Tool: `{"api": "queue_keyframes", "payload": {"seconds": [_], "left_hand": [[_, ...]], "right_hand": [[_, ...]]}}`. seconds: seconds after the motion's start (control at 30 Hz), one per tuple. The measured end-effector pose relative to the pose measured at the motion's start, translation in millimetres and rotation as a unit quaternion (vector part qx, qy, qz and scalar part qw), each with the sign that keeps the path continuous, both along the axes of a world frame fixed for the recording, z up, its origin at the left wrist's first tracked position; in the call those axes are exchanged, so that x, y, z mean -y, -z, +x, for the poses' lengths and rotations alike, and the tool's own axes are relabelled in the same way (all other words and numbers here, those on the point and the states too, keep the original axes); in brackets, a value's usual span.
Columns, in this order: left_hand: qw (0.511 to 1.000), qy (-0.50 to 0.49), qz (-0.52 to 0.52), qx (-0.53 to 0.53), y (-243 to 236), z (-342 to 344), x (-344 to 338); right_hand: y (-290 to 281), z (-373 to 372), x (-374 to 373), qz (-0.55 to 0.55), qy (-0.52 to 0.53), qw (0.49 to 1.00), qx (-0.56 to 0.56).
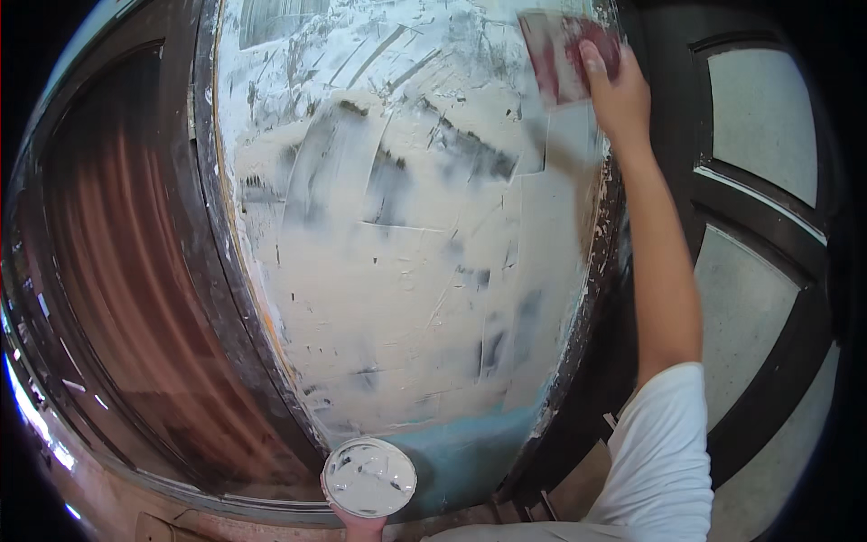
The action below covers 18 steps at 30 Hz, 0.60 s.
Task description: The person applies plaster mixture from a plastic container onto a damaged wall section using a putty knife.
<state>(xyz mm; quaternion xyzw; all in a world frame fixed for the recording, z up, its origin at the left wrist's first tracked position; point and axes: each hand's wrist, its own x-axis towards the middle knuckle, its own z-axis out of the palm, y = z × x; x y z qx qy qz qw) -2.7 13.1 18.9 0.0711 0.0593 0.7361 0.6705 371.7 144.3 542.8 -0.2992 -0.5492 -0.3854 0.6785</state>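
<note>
In my raised right hand [619, 95] is a flat, wide putty spreader [562, 56], dark red where I grip it. My thumb lies along its face, and the blade is against the upper right part of the wall panel [388, 289]. Whitish filler coats most of the panel in uneven strokes, with dark grey patches showing through. Low in front of me, my left hand [363, 527] supports a round tub [370, 476] from beneath. Pale filler with a few dark smears shows in the tub. The fingers under it are mostly hidden.
A dark-framed door or window [135, 271] with a reddish-brown surface borders the panel on the left. Dark wooden frames with pale panes [763, 122] stand on the right. Along the panel's bottom runs a bluish-green band [461, 456]. The panel's side edges are rough and chipped.
</note>
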Motion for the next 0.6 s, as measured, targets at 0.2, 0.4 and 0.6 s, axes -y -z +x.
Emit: {"api": "queue_keyframes", "payload": {"seconds": [0.2,0.4,0.6], "left_hand": [[0.999,-0.029,0.021,-0.023,27,32,24],[0.999,0.023,-0.003,-0.033,13,66,48],[0.999,0.009,-0.017,-0.049,-2,75,63]], "right_hand": [[322,-22,10,-0.319,-0.268,0.903,-0.103],[438,-56,55,-0.479,-0.555,0.576,-0.362],[486,-55,64,-0.397,-0.822,0.17,-0.371]]}}
